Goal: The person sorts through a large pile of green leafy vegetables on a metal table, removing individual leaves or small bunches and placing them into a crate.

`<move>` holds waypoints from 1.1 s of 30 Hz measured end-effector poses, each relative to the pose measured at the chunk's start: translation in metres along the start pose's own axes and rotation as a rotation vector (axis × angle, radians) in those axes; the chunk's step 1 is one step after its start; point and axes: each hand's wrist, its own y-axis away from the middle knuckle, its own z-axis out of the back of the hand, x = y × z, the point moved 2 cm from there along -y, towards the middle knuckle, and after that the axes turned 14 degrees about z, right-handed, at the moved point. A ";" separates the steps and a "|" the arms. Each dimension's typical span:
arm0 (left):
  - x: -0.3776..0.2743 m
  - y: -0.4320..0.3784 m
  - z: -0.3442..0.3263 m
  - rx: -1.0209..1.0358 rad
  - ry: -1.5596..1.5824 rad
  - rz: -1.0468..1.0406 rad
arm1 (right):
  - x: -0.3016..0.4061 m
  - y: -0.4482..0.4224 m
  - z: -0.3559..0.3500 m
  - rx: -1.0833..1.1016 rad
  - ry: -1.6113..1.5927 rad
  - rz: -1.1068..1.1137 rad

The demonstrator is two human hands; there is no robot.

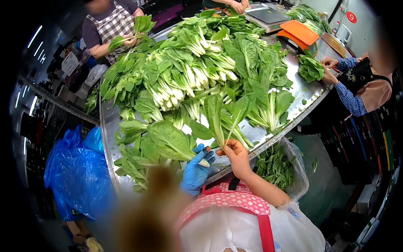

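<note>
My left hand (pixel 195 171), in a blue glove with some fingertips bare, grips a leafy green (pixel 168 140) by its pale stem end. Its broad leaf points up and left. My bare right hand (pixel 236 156) pinches the stem base of a few loose leaves (pixel 217 118) that fan upward. Both hands are close together above the near edge of a metal table (pixel 110 141). Beyond them a large heap of leafy greens (pixel 192 66) covers the table, many with white stems facing me. A smaller bunch (pixel 269 108) lies just right of my hands.
Below the table's edge at right stands a plastic-lined container (pixel 294 163) of loose leaves. Blue plastic bags (pixel 78 170) bulge at left. An orange scale (pixel 299 33) and a flat scale (pixel 266 15) stand at the back. Co-workers handle greens at left (pixel 110 30), right (pixel 352 82) and far side.
</note>
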 end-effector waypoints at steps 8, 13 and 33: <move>0.003 -0.010 -0.002 0.109 -0.013 0.190 | -0.008 0.011 -0.001 0.204 -0.158 -0.299; 0.002 -0.007 -0.012 0.046 -0.077 0.061 | 0.011 0.005 -0.003 0.297 0.288 -0.060; -0.035 0.031 -0.021 -0.382 -0.237 -0.457 | 0.022 -0.010 -0.019 0.478 0.786 -0.020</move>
